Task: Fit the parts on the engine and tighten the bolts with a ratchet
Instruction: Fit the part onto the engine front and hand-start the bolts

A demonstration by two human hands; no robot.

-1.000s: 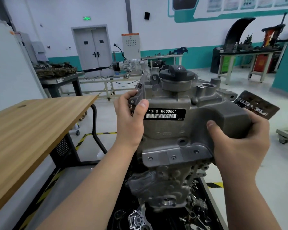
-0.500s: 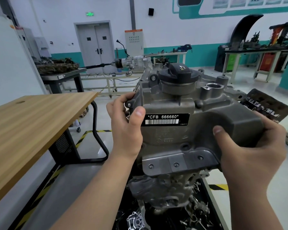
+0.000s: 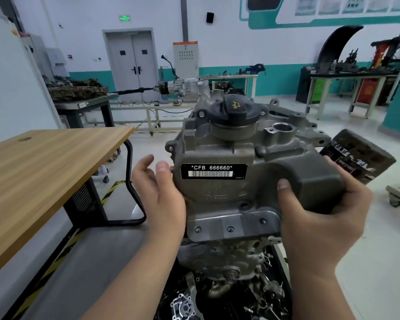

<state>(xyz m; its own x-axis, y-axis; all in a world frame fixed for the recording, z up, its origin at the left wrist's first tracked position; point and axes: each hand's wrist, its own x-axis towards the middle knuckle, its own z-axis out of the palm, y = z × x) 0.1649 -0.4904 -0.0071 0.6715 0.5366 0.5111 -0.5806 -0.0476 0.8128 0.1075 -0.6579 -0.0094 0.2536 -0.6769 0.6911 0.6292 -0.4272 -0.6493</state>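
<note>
A grey cast engine cover point(image 3: 236, 199) with a black oil filler cap point(image 3: 233, 109) and a black label reading CFB 666660 sits against the top of the engine point(image 3: 219, 259). My right hand point(image 3: 319, 225) grips the cover's bulging right side, thumb on the front face. My left hand point(image 3: 159, 195) is beside the cover's left edge with fingers spread and relaxed, palm close to the metal, holding nothing. No ratchet or bolts are visible in my hands.
A wooden table point(image 3: 39, 172) stands at the left with a black frame. Below the engine a black tray point(image 3: 217, 303) holds several loose metal parts. A dark oil filter point(image 3: 360, 158) juts out behind my right hand. Workbenches line the far wall.
My left hand has let go of the cover's upper left corner and opened beside it. My right hand keeps its grip. The view has tilted down slightly.
</note>
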